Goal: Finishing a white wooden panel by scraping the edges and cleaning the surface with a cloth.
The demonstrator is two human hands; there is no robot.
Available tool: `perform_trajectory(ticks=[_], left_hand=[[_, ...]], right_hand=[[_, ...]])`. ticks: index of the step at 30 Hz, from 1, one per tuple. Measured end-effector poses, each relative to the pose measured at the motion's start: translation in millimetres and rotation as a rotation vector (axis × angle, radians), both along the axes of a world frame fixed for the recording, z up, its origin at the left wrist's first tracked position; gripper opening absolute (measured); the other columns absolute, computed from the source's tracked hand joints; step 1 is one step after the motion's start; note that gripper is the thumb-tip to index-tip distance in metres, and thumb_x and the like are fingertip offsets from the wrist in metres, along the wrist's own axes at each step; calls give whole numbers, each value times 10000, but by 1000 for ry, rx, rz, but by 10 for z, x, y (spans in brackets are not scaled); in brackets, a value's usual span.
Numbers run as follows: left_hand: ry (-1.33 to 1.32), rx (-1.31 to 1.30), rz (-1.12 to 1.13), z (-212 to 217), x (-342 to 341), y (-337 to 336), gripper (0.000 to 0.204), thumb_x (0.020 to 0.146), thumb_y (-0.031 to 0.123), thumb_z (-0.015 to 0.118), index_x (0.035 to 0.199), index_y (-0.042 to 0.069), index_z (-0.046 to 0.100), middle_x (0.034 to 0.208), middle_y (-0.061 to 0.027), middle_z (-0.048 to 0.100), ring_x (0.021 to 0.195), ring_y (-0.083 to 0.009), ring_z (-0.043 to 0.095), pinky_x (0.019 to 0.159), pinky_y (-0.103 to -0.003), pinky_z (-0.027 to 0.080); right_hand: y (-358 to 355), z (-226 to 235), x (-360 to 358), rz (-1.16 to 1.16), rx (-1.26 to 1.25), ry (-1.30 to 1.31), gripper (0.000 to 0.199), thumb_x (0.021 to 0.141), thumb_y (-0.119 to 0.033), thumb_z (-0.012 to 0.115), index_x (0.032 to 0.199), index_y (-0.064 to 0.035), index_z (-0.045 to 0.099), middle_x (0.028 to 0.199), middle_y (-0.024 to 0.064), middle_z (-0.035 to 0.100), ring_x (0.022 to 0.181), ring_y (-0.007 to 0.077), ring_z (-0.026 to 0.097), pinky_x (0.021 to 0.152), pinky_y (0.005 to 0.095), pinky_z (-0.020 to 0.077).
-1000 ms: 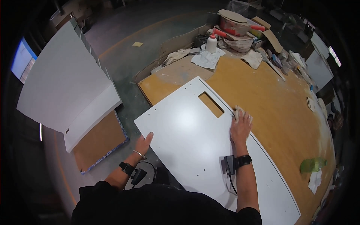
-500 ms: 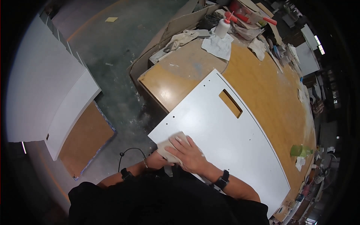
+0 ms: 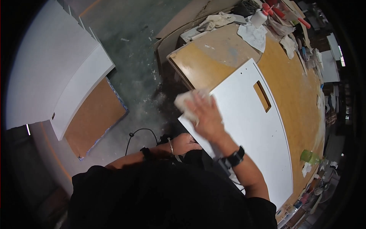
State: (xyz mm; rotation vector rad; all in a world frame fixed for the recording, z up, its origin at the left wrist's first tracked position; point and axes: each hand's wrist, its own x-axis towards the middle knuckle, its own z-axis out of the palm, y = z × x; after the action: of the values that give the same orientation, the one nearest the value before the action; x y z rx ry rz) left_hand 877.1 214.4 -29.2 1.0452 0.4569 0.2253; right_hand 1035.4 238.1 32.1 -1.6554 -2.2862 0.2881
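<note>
A white panel (image 3: 244, 126) with a rectangular slot and several small holes lies on the wooden worktable. My right hand (image 3: 207, 118) is over the panel's left end, its fingers pressed on a folded beige cloth (image 3: 185, 103) that reaches past the panel's edge; motion blurs both. Lower down, my left hand (image 3: 185, 143) is closed at the panel's near edge, with its fingertips partly hidden. A bracelet and dark wristbands show on my arms.
The worktable (image 3: 297, 103) carries a white bottle with a red cap (image 3: 259, 18), rags (image 3: 217, 21) and a green container (image 3: 309, 156). Left stands a large white curved piece (image 3: 82, 87) beside a brown board (image 3: 95, 114). A black cable (image 3: 143, 129) loops near my left arm.
My right hand has moved the cloth up and outward to the panel's left edge. My left hand has come off the cloth to the panel's near edge. The whole view has shifted.
</note>
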Motion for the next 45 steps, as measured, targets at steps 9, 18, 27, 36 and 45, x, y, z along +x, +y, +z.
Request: perform_trajectory(ticks=[9, 18, 27, 36, 45], left_hand=[[-148, -126, 328, -2, -220, 224, 591, 816, -43, 542, 1331, 10, 258, 1200, -107, 497, 1062, -166, 507, 898, -291, 406], [114, -245, 428, 127, -350, 509, 326, 875, 106, 428, 1170, -23, 477, 1099, -93, 569, 984, -159, 560, 856, -274, 441], [67, -105, 454, 340, 16, 314, 507, 879, 173, 499, 1307, -3, 290, 1041, -77, 538, 877, -134, 560, 740, -284, 497], [151, 111, 738, 14, 233, 220, 442, 882, 151, 514, 1233, -48, 335, 1058, -109, 516, 941, -181, 530, 788, -305, 460], [250, 20, 802, 105, 551, 69, 489, 892, 376, 490, 1201, -2, 459, 1163, -108, 535, 1021, -249, 541, 866, -383, 448]], right_hand=[[-1219, 321, 186, 6, -239, 7, 672, 629, -122, 672, 1262, -145, 448, 1341, 122, 382, 1220, 297, 381, 1023, 495, 224], [-147, 91, -390, -178, 17, 170, 653, 668, -153, 658, 1273, -107, 417, 1343, 138, 363, 1226, 321, 364, 1017, 505, 240], [-2041, -222, 1960, -1289, 189, -164, 421, 877, -234, 467, 1263, -68, 430, 1279, 149, 445, 1191, 316, 388, 1000, 449, 271], [-3999, -205, 1229, -1746, 56, -56, 415, 881, -227, 460, 1255, -54, 415, 1205, 178, 473, 1089, 347, 446, 914, 472, 334], [-2445, -173, 259, -374, 269, 317, 491, 790, -230, 552, 1246, -98, 427, 1346, 108, 359, 1279, 273, 300, 1067, 515, 169]])
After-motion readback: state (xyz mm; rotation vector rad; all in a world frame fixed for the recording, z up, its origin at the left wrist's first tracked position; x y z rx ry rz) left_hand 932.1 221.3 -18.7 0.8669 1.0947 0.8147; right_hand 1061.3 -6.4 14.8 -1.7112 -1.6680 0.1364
